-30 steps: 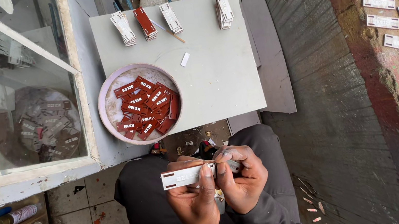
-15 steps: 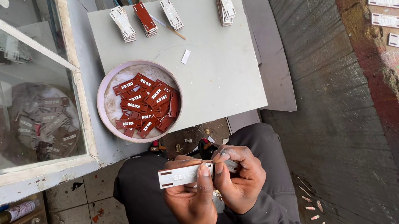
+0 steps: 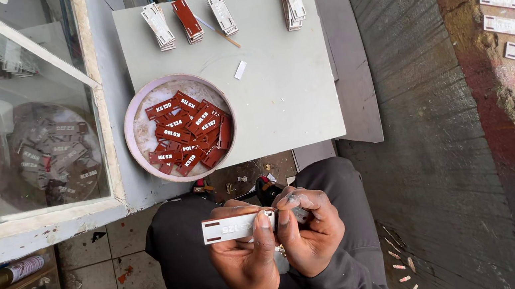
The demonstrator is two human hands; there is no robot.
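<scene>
Over my lap, my left hand [image 3: 247,260] pinches a pale tag [image 3: 235,227] flat and lettering-up, so the face stays reachable. My right hand [image 3: 310,231] grips its end beside a small tool, below the bench [image 3: 284,94] and bowl of red tags [image 3: 180,127].

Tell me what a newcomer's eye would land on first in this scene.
First, the round pink bowl heaped with small red-brown tags, at the near left of the grey board. Next, low in the middle, the left hand pinches a pale rectangular tag flat over the lap, with the right hand closed against its end. Small stacks of tags line the board's far edge.
</scene>
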